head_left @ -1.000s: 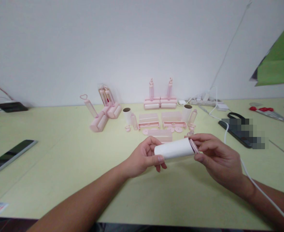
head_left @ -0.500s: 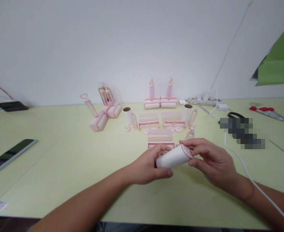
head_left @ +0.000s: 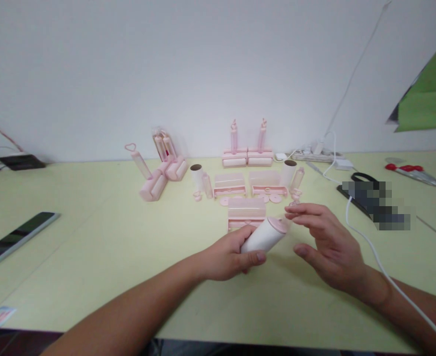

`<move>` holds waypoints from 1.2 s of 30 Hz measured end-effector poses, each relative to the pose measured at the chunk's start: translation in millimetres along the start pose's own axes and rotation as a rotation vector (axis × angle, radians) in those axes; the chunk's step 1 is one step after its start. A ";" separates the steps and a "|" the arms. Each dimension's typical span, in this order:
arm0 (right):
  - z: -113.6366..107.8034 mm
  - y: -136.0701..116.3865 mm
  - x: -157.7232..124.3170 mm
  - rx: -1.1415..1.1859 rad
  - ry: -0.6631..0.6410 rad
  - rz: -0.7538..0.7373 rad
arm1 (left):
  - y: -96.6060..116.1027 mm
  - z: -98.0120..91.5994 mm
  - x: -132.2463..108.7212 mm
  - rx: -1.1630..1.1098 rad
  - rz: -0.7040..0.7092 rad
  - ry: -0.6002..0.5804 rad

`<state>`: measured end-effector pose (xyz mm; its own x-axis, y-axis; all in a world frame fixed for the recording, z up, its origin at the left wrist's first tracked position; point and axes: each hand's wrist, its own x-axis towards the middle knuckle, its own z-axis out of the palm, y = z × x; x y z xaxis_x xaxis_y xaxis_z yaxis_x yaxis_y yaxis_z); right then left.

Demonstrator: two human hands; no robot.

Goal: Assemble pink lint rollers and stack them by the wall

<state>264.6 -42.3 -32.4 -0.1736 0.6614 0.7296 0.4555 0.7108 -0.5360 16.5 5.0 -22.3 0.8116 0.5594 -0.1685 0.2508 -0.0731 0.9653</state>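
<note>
My left hand [head_left: 228,256] is wrapped round the near end of a white roll [head_left: 264,235], which tilts up and away to the right. A pink round cap [head_left: 278,223] sits on the roll's far end. My right hand [head_left: 327,244] hovers just right of that end, fingers spread and apart from the cap, holding nothing. Right behind the roll lies a pink clear cover piece [head_left: 246,211] on the pale yellow table [head_left: 92,247].
Farther back lie pink lint-roller parts: covers [head_left: 230,183], small discs [head_left: 275,198], cardboard-core rolls [head_left: 196,175], handles and finished rollers [head_left: 153,187]. A phone [head_left: 14,237] lies at the left. A white cable [head_left: 373,252] runs along the right. Red scissors [head_left: 407,170] lie at the far right.
The roll has tilted from nearly level to pointing away. My right hand, which pinched the pink cap at the roll's end, has let go and opened.
</note>
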 end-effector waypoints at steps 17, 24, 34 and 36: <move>2.4 -10.6 4.0 0.055 -0.216 0.017 | -0.4 -0.4 -0.2 0.004 0.026 -0.017; -0.1 -4.4 -1.3 0.112 0.016 0.020 | 0.2 -1.7 -1.1 0.028 0.028 -0.041; -3.6 -13.2 3.1 0.189 -0.270 -0.006 | 4.9 -4.3 -4.0 0.140 0.072 -0.100; -5.3 -9.4 -1.0 0.218 -0.237 -0.025 | 8.4 -7.2 -6.3 0.195 0.085 -0.132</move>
<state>265.1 -50.9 -25.8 -0.3923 0.6620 0.6386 0.2551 0.7453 -0.6160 9.7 6.8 -11.7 0.8930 0.4323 -0.1254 0.2652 -0.2801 0.9226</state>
